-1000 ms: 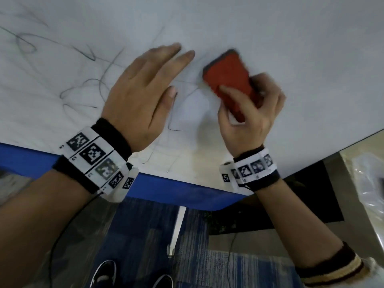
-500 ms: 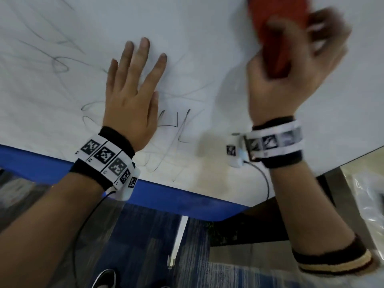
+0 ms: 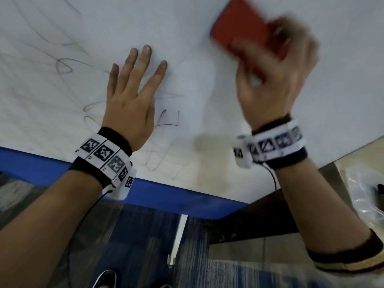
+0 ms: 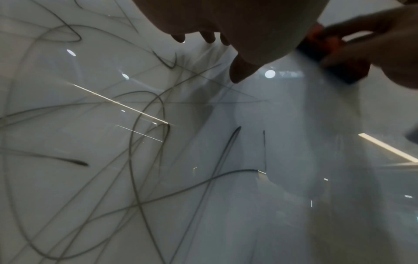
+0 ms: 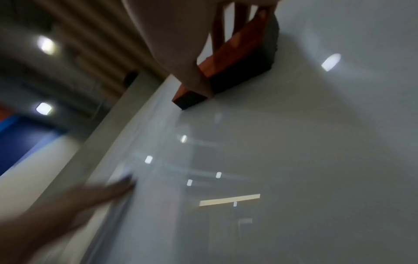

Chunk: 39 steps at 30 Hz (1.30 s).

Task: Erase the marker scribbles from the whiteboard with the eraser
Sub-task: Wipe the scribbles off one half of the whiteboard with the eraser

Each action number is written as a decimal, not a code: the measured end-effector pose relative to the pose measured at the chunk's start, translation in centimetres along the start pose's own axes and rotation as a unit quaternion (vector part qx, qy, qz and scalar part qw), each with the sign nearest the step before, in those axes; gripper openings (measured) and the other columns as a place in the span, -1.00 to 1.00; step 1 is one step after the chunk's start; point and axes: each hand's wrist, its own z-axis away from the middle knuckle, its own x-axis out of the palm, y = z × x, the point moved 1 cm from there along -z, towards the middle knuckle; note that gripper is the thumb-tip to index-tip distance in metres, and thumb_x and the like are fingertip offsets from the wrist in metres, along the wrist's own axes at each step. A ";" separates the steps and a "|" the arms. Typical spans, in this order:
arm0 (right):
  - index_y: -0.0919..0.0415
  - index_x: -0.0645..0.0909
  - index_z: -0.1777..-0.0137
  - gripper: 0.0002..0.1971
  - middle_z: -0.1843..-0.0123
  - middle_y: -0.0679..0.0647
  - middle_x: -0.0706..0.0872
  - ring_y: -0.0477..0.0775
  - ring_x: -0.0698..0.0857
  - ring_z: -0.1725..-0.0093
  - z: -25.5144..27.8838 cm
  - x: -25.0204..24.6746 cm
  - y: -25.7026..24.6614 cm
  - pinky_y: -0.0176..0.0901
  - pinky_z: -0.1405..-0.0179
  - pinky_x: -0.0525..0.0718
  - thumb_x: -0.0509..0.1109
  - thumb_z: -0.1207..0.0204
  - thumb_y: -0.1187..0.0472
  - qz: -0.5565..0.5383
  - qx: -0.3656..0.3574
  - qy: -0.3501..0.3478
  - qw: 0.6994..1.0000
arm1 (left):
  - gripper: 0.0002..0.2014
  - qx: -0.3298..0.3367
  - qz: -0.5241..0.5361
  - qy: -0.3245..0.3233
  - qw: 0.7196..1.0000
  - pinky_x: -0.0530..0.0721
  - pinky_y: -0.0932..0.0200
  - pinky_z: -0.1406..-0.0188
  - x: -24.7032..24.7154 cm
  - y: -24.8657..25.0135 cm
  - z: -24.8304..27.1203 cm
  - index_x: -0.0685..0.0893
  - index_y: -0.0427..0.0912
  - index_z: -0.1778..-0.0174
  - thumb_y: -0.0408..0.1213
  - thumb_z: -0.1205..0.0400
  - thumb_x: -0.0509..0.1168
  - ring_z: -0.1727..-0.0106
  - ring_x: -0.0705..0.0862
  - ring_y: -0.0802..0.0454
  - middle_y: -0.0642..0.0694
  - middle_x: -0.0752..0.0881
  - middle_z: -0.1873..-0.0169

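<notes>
The whiteboard (image 3: 207, 129) fills the upper part of the head view, with thin dark marker scribbles (image 3: 62, 65) across its left and lower middle. My right hand (image 3: 268, 80) grips a red eraser (image 3: 239, 23) with a dark felt pad (image 5: 244, 71) and presses it on the board at the upper right; the hand is motion-blurred. My left hand (image 3: 133, 92) lies flat on the board, fingers straight and spread, over the scribbles (image 4: 147, 142). The board around the eraser (image 5: 226, 59) looks wiped.
A blue frame (image 3: 166, 196) edges the board's bottom. Below it lies blue-grey carpet (image 3: 135, 246) with my shoes at the bottom edge. A dark panel and a beige surface with a clear plastic bag (image 3: 365, 194) sit at the right.
My right hand has swept the eraser from beside the left hand up and to the right across the board. The left hand has straightened and spread flat; scribbles near its thumb are fainter.
</notes>
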 end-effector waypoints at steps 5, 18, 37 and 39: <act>0.06 0.88 0.03 -0.77 -0.29 0.32 0.65 0.37 0.60 -0.22 6.0 3.6 -1.9 0.21 -0.25 0.54 0.56 -0.36 0.33 -0.017 0.011 -0.020 1.000 | -0.34 -0.008 0.046 0.019 0.999 0.09 -0.25 -0.74 -1.0 -0.3 0.0 0.32 -0.06 -0.71 -0.48 -0.66 0.22 -0.76 0.16 -0.16 -0.18 0.20 -0.74; -0.11 0.86 -0.09 -0.66 -0.29 0.27 0.68 0.38 0.60 -0.25 -3.8 1.9 -3.0 0.21 -0.28 0.53 0.56 -0.43 0.33 -0.024 0.012 0.008 1.000 | -0.15 -0.037 -0.005 0.000 0.999 0.23 -0.35 -0.66 -5.2 -3.5 -2.3 0.14 -0.02 -0.77 -0.53 -0.56 0.27 -0.78 0.05 -0.19 -0.18 0.02 -0.78; -0.20 0.83 -0.18 -0.50 -0.37 0.20 0.71 0.27 0.50 -0.31 0.7 7.2 -7.7 0.29 -0.33 0.46 0.52 -0.41 0.43 -0.015 -0.002 -0.010 1.000 | 0.01 -0.041 -0.007 -0.073 0.996 0.07 -0.37 -0.71 -5.5 -4.7 -1.5 0.07 -0.03 -0.78 -0.68 -0.40 0.22 -0.80 -0.04 -0.08 -0.06 -0.06 -0.79; -0.20 0.81 -0.20 -0.55 -0.35 0.17 0.72 0.28 0.53 -0.28 5.6 8.2 -7.9 0.27 -0.31 0.48 0.52 -0.48 0.38 -0.007 -0.058 -0.048 0.997 | 0.01 -0.047 -0.007 -0.074 0.996 0.04 -0.35 -0.72 -5.4 -4.9 -1.5 0.04 -0.05 -0.78 -0.66 -0.42 0.24 -0.80 -0.05 -0.06 -0.02 -0.08 -0.79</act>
